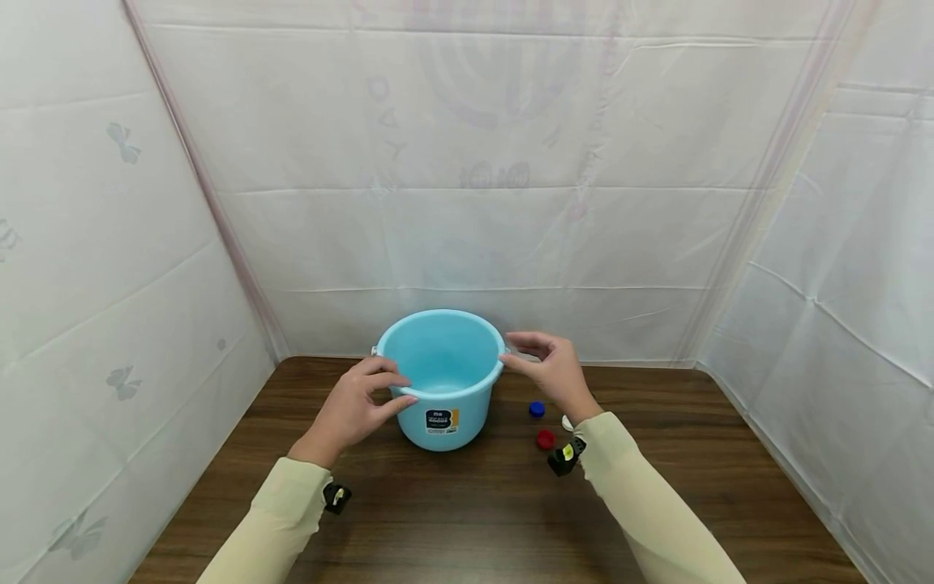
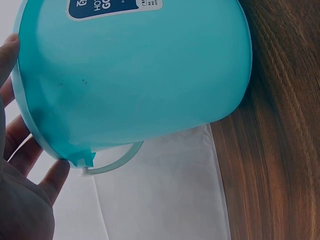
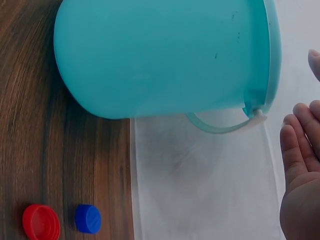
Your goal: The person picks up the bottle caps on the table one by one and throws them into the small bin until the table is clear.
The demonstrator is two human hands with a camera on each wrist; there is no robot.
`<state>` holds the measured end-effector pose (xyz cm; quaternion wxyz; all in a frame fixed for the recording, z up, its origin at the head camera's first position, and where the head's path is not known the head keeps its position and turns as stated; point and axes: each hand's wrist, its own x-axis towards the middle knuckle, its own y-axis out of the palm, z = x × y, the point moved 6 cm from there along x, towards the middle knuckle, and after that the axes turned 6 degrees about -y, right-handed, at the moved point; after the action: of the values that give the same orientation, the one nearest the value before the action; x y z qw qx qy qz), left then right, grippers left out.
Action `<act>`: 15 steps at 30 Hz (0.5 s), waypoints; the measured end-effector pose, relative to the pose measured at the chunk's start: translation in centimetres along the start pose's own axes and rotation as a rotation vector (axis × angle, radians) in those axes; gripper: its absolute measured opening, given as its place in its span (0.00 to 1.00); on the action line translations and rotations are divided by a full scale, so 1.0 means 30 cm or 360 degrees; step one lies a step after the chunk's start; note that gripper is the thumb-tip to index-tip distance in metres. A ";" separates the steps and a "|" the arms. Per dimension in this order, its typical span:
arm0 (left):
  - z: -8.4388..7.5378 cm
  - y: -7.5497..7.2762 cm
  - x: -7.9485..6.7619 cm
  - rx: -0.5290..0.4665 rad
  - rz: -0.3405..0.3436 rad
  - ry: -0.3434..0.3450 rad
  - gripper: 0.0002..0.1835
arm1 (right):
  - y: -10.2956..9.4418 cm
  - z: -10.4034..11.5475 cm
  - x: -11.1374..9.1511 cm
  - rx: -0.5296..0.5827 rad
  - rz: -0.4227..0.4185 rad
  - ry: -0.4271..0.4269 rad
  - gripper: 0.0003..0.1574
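Observation:
A light blue plastic bucket [image 1: 441,414] stands upright on the wooden table, with a dark label on its front. At the bucket's front left rim, my left hand [image 1: 352,405] grips the edge, thumb on the outside and some fingers over the inside. In the left wrist view these fingers [image 2: 25,155] lie along the rim. Beside the right rim is my right hand [image 1: 550,373], its fingers extended. The right wrist view shows those fingers [image 3: 297,145] apart from the bucket and holding nothing. The bucket's handle [image 3: 220,129] hangs behind it.
To the right of the bucket lie a blue bottle cap [image 1: 537,409], a red bottle cap [image 1: 545,440] and a white round piece [image 1: 567,422], partly hidden by my right wrist. White sheets [image 1: 467,243] enclose the table [image 1: 467,519] at the back and sides.

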<state>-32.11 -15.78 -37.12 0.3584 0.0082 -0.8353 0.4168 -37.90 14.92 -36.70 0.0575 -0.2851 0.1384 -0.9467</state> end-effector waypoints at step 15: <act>0.001 -0.001 0.001 -0.0003 0.0016 -0.0032 0.10 | -0.060 -0.043 -0.038 -0.0010 -0.0006 0.0042 0.28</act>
<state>-32.13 -15.81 -37.09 0.3479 0.0080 -0.8394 0.4176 -37.74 17.15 -37.80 0.0530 -0.2732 0.1414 -0.9500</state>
